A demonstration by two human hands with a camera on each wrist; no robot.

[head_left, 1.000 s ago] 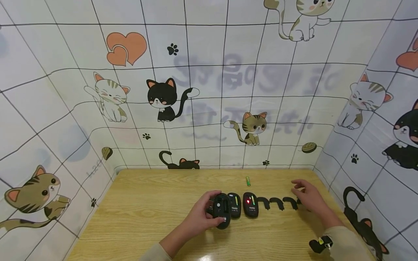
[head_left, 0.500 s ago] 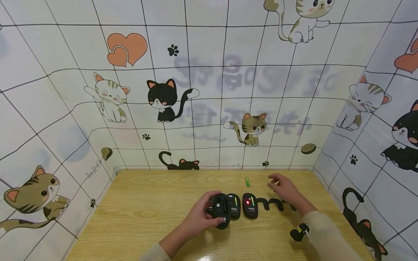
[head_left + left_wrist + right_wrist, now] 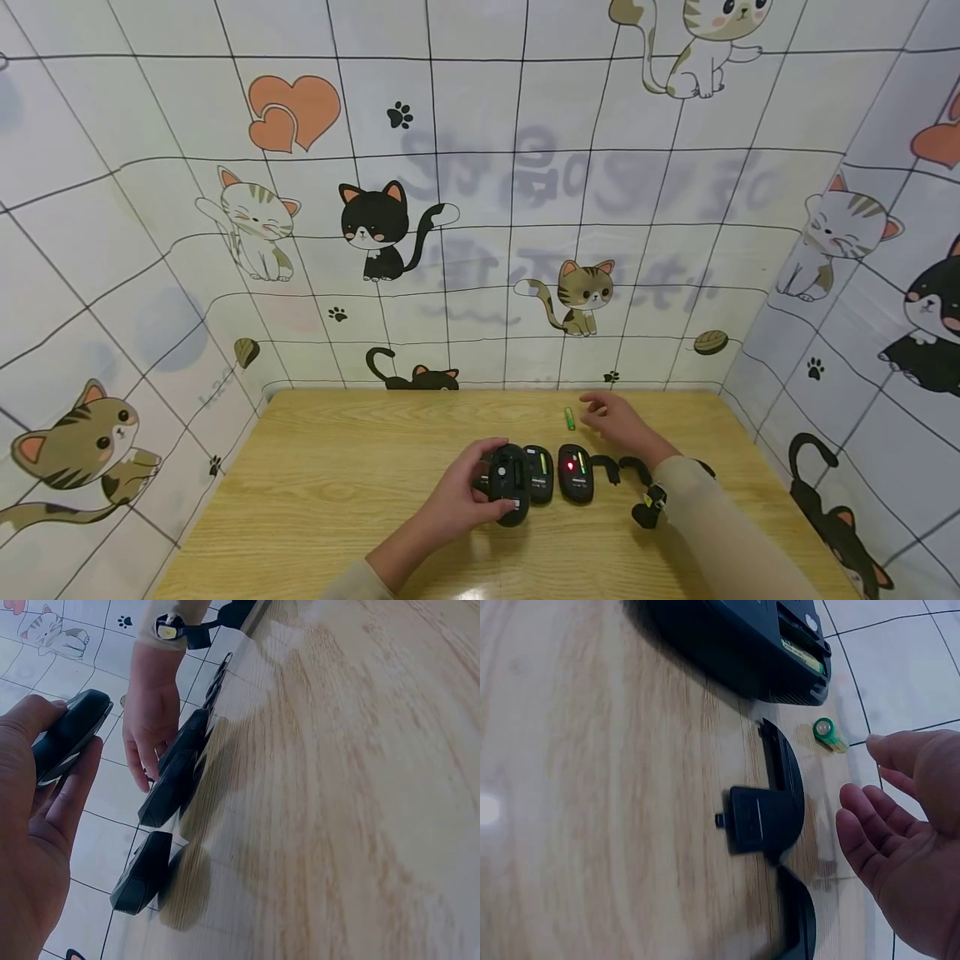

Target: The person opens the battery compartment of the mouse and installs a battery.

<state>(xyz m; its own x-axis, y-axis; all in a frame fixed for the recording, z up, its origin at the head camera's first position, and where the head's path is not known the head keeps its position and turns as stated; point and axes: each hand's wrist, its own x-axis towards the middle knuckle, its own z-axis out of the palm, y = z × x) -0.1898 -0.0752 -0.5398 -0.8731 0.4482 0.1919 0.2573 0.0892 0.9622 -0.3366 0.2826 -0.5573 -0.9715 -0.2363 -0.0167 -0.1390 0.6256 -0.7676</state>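
My left hand [image 3: 465, 492] grips a black computer mouse [image 3: 510, 487] with its underside turned up, lifted off the table in the left wrist view. Close to the right of the green battery [image 3: 570, 418], my right hand [image 3: 618, 423] hovers with loosely bent fingers and holds nothing. In the right wrist view a gap shows between the fingers and the battery [image 3: 830, 735]. Two more black mice lie belly-up on the table: a nearer-left one [image 3: 540, 473] and one with a red light lit [image 3: 575, 473]. Each has a battery showing in its open compartment.
Curved black mouse covers [image 3: 606, 467] lie in a row right of the mice, some hidden under my right forearm. A wooden table [image 3: 337, 500] bears everything. Cat-printed sheeting [image 3: 480, 250] rises behind the table and at both sides.
My right hand has travelled left from the covers at the far right to beside the green battery. The left hand and its mouse have stayed in place.
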